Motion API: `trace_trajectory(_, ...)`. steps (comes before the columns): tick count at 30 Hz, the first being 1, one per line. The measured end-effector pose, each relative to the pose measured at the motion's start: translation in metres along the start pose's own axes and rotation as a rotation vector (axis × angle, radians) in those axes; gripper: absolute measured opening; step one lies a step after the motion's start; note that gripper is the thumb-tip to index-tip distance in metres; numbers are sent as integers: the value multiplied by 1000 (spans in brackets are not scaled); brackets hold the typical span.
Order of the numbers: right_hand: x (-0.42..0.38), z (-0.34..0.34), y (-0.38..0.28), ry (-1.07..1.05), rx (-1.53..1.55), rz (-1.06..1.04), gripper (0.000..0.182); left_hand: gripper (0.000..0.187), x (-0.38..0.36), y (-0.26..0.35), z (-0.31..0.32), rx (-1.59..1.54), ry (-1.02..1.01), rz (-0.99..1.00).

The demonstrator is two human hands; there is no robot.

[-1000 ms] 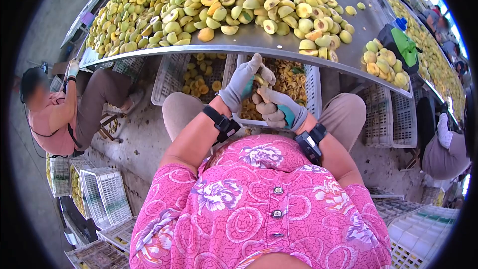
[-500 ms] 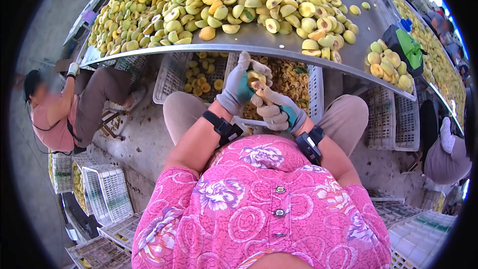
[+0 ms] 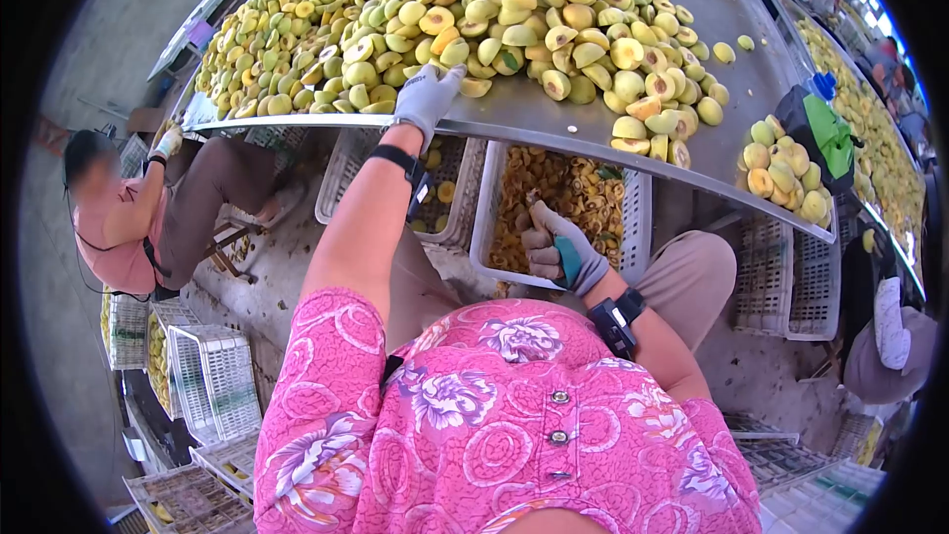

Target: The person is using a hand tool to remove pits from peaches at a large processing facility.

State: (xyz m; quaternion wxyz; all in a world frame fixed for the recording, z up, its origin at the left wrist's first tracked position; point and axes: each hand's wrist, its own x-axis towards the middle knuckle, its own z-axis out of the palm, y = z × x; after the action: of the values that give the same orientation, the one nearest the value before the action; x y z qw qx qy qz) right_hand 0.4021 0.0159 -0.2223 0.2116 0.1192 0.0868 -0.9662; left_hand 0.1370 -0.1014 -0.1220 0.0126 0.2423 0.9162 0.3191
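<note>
Halved yellow-green stone fruit (image 3: 395,15) is heaped on the metal table (image 3: 554,133). My left hand (image 3: 428,99), in a pale glove, reaches over the table's near edge to the front of the heap. Its thumb and fingers stand apart against the fruit halves, and whatever lies beneath the palm is hidden. Lower down, my right hand (image 3: 561,247), in a grey and green glove, is closed above a white crate (image 3: 481,222) of brownish fruit scraps (image 3: 578,200). A small tip shows at its thumb, too little to name.
Left of the scrap crate stands another crate (image 3: 341,173) with fruit halves. A smaller fruit pile (image 3: 786,168) and a green bag (image 3: 828,124) lie at the table's right end. One person (image 3: 124,213) sits at left; others work at right. Stacked crates (image 3: 213,376) stand behind.
My hands were together over the scrap crate, with a piece of fruit between them. My left hand has moved up and left to the heap without that piece; my right hand has dropped slightly.
</note>
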Motion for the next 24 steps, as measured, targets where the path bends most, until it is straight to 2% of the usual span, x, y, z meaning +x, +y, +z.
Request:
trace_trajectory(2, -1, 0, 2, 61, -68, 11, 37, 62, 25, 5, 8, 44, -94, -168)
trace_trajectory(3, -5, -3, 2, 53, -181, 1, 32, 69, 45, -5, 37, 90, -145, -227)
trace_trajectory(4, -7, -2, -1, 57, -182, -8, 32, 70, 41, 6, 38, 174, -111, -203)
trace_trajectory(10, -12, 23, 8, 279, -392, -72, 35, 57, 35, -9, 57, 110, 5, 1)
trace_trajectory(12, -10, 24, 9, 273, -409, -82, 34, 50, 33, -12, 60, -446, -150, 38)
trace_trajectory(13, -10, 28, 9, 292, -446, -93, 33, 37, 21, -3, 56, -782, -183, 32)
trace_trajectory(14, -11, 31, 8, 314, -479, -100, 32, 37, 9, 6, 56, -782, -183, 32)
trace_trajectory(16, -14, 46, 13, 372, -578, -166, 31, 27, -13, 20, 52, -1422, -61, -190)
trace_trajectory(18, -14, 56, 16, 434, -675, -224, 30, 30, -28, 27, 48, -1394, -71, -159)
trace_trajectory(20, -10, 63, 14, 498, -933, -440, 32, 37, -50, 38, 51, -1901, -121, -282)
trace_trajectory(21, -17, 71, 7, 483, -1055, -396, 30, 45, -65, 46, 52, -2076, -304, -362)
trace_trajectory(22, -18, 74, 4, 464, -1083, -426, 26, 49, -72, 44, 58, -2109, -358, -328)
trace_trajectory(24, -20, 84, 2, 413, -1081, -502, 23, 37, -85, 45, 69, -2086, -413, -307)
